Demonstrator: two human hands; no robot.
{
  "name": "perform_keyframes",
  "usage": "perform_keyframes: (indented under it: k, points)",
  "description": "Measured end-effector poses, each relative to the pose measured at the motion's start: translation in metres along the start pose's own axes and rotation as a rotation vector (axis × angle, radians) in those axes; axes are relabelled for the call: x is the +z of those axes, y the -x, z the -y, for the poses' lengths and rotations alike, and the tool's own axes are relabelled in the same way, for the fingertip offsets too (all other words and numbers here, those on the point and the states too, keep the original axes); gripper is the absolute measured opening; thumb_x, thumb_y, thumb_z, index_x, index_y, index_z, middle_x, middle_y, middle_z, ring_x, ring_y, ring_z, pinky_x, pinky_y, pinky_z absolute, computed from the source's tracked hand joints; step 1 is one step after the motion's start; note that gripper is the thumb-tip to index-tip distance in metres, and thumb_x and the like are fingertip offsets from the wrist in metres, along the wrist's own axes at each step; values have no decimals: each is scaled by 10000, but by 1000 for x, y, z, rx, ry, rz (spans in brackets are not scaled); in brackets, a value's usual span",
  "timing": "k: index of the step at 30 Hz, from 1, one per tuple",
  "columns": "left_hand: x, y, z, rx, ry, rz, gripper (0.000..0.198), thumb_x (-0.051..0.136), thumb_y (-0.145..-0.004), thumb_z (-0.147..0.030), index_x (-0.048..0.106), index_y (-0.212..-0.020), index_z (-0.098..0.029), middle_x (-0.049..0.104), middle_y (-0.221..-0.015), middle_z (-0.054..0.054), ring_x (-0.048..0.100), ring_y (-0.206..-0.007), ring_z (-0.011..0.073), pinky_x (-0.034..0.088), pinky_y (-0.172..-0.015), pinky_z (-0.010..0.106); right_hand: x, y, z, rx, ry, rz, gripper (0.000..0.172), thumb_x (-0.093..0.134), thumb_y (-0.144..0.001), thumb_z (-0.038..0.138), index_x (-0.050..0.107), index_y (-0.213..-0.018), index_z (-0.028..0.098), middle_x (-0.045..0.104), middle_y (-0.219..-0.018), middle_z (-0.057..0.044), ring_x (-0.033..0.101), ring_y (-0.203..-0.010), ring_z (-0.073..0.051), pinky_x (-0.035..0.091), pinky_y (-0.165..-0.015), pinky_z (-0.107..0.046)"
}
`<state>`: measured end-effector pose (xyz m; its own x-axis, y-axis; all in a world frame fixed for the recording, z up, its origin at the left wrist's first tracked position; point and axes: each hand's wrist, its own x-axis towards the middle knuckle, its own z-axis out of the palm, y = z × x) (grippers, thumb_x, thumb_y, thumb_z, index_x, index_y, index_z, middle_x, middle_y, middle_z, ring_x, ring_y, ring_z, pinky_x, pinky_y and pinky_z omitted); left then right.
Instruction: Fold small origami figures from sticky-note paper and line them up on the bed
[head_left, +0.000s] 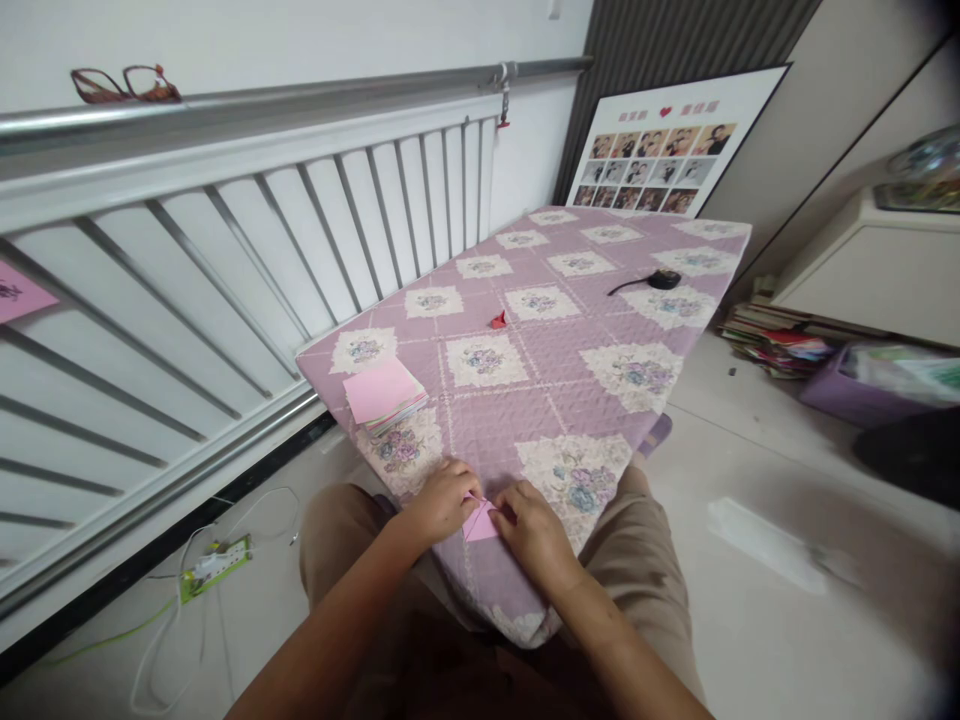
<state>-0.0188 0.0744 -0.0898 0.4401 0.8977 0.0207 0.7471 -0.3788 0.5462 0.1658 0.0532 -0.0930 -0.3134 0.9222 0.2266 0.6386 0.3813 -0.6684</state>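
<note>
A small folded piece of pink paper [480, 524] lies near the front end of the cloth-covered table [551, 345]. My left hand [444, 500] pinches its upper left edge, fingers closed. On the right side, my right hand [531, 527] has its thumb and fingers pressed together on the paper's edge. Crease lines meet near the top of the paper. Ahead and to the left sits a stack of coloured paper [386, 393] with a pink sheet on top. Farther up the table is a small red folded paper piece [499, 320].
A black round object with a strap [663, 280] lies at the table's far right. A white radiator [300, 240] borders the left side, with glasses [126, 86] on the pipe above. On the floor lies a power strip [216, 568] with cords. A purple bin [851, 385] stands right.
</note>
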Motion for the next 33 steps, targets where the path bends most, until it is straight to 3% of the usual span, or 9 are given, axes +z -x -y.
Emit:
perform_keyframes:
  k: [11,15,17,20,22,24,26,29,33]
  points:
    - [-11,11,-14,93,137,-44,132,516,-830,-112,627,-822,-182,574,-976,39,541,-948,160,442,-863,284,-2,1,4,112,-265,112,23,529,-777,209,553,-776,209,527,-635,45,508,-588,-121,402,-581,-234]
    - [-19,17,-25,131,159,-62,144,499,-841,-129,629,-867,-185,567,-1023,53,542,-982,171,447,-890,303,-7,1,11,85,-278,124,104,530,-797,251,570,-713,206,539,-624,35,515,-598,-126,398,-576,-233]
    - [-22,21,-31,88,184,-173,212,527,-824,-151,609,-1014,-199,547,-1128,68,514,-1069,195,424,-945,337,-12,1,15,83,-267,96,156,527,-812,276,549,-674,205,544,-630,29,516,-607,-130,395,-576,-235]
    - [-21,29,-37,-184,308,-459,523,595,-747,-168,470,-1251,-217,499,-1261,92,507,-1085,218,434,-919,365,-19,2,20,118,-286,40,201,514,-841,325,541,-681,206,546,-647,18,515,-616,-133,393,-570,-234]
    - [-17,34,-41,-393,456,-508,526,608,-721,-183,487,-1232,-209,562,-1168,83,557,-944,196,464,-799,327,-22,3,22,145,-311,6,229,510,-851,354,537,-679,206,531,-636,18,505,-602,-131,386,-554,-231]
    - [-11,40,-45,-506,640,-404,384,603,-736,-222,572,-1118,-196,626,-973,46,570,-785,160,451,-687,275,-26,3,26,160,-334,-21,237,515,-851,373,541,-686,205,525,-631,19,497,-587,-128,381,-544,-229]
    - [-4,45,-50,-535,825,-305,272,592,-756,-263,619,-1016,-187,619,-779,2,536,-639,122,411,-591,232,-28,3,31,158,-351,-39,237,519,-850,379,550,-694,203,527,-630,18,492,-576,-125,379,-538,-228]
    - [6,49,-58,-548,1059,-300,188,579,-768,-291,617,-910,-173,480,-539,-66,387,-450,74,294,-455,196,-31,4,39,133,-341,-56,235,519,-851,368,553,-687,203,526,-625,16,486,-565,-122,374,-531,-227]
    - [9,47,-67,-518,1303,-356,150,613,-749,-298,579,-803,-163,434,-507,-82,337,-420,54,252,-429,186,-36,7,48,76,-291,-75,215,509,-861,327,556,-691,204,535,-641,9,497,-582,-123,385,-553,-233]
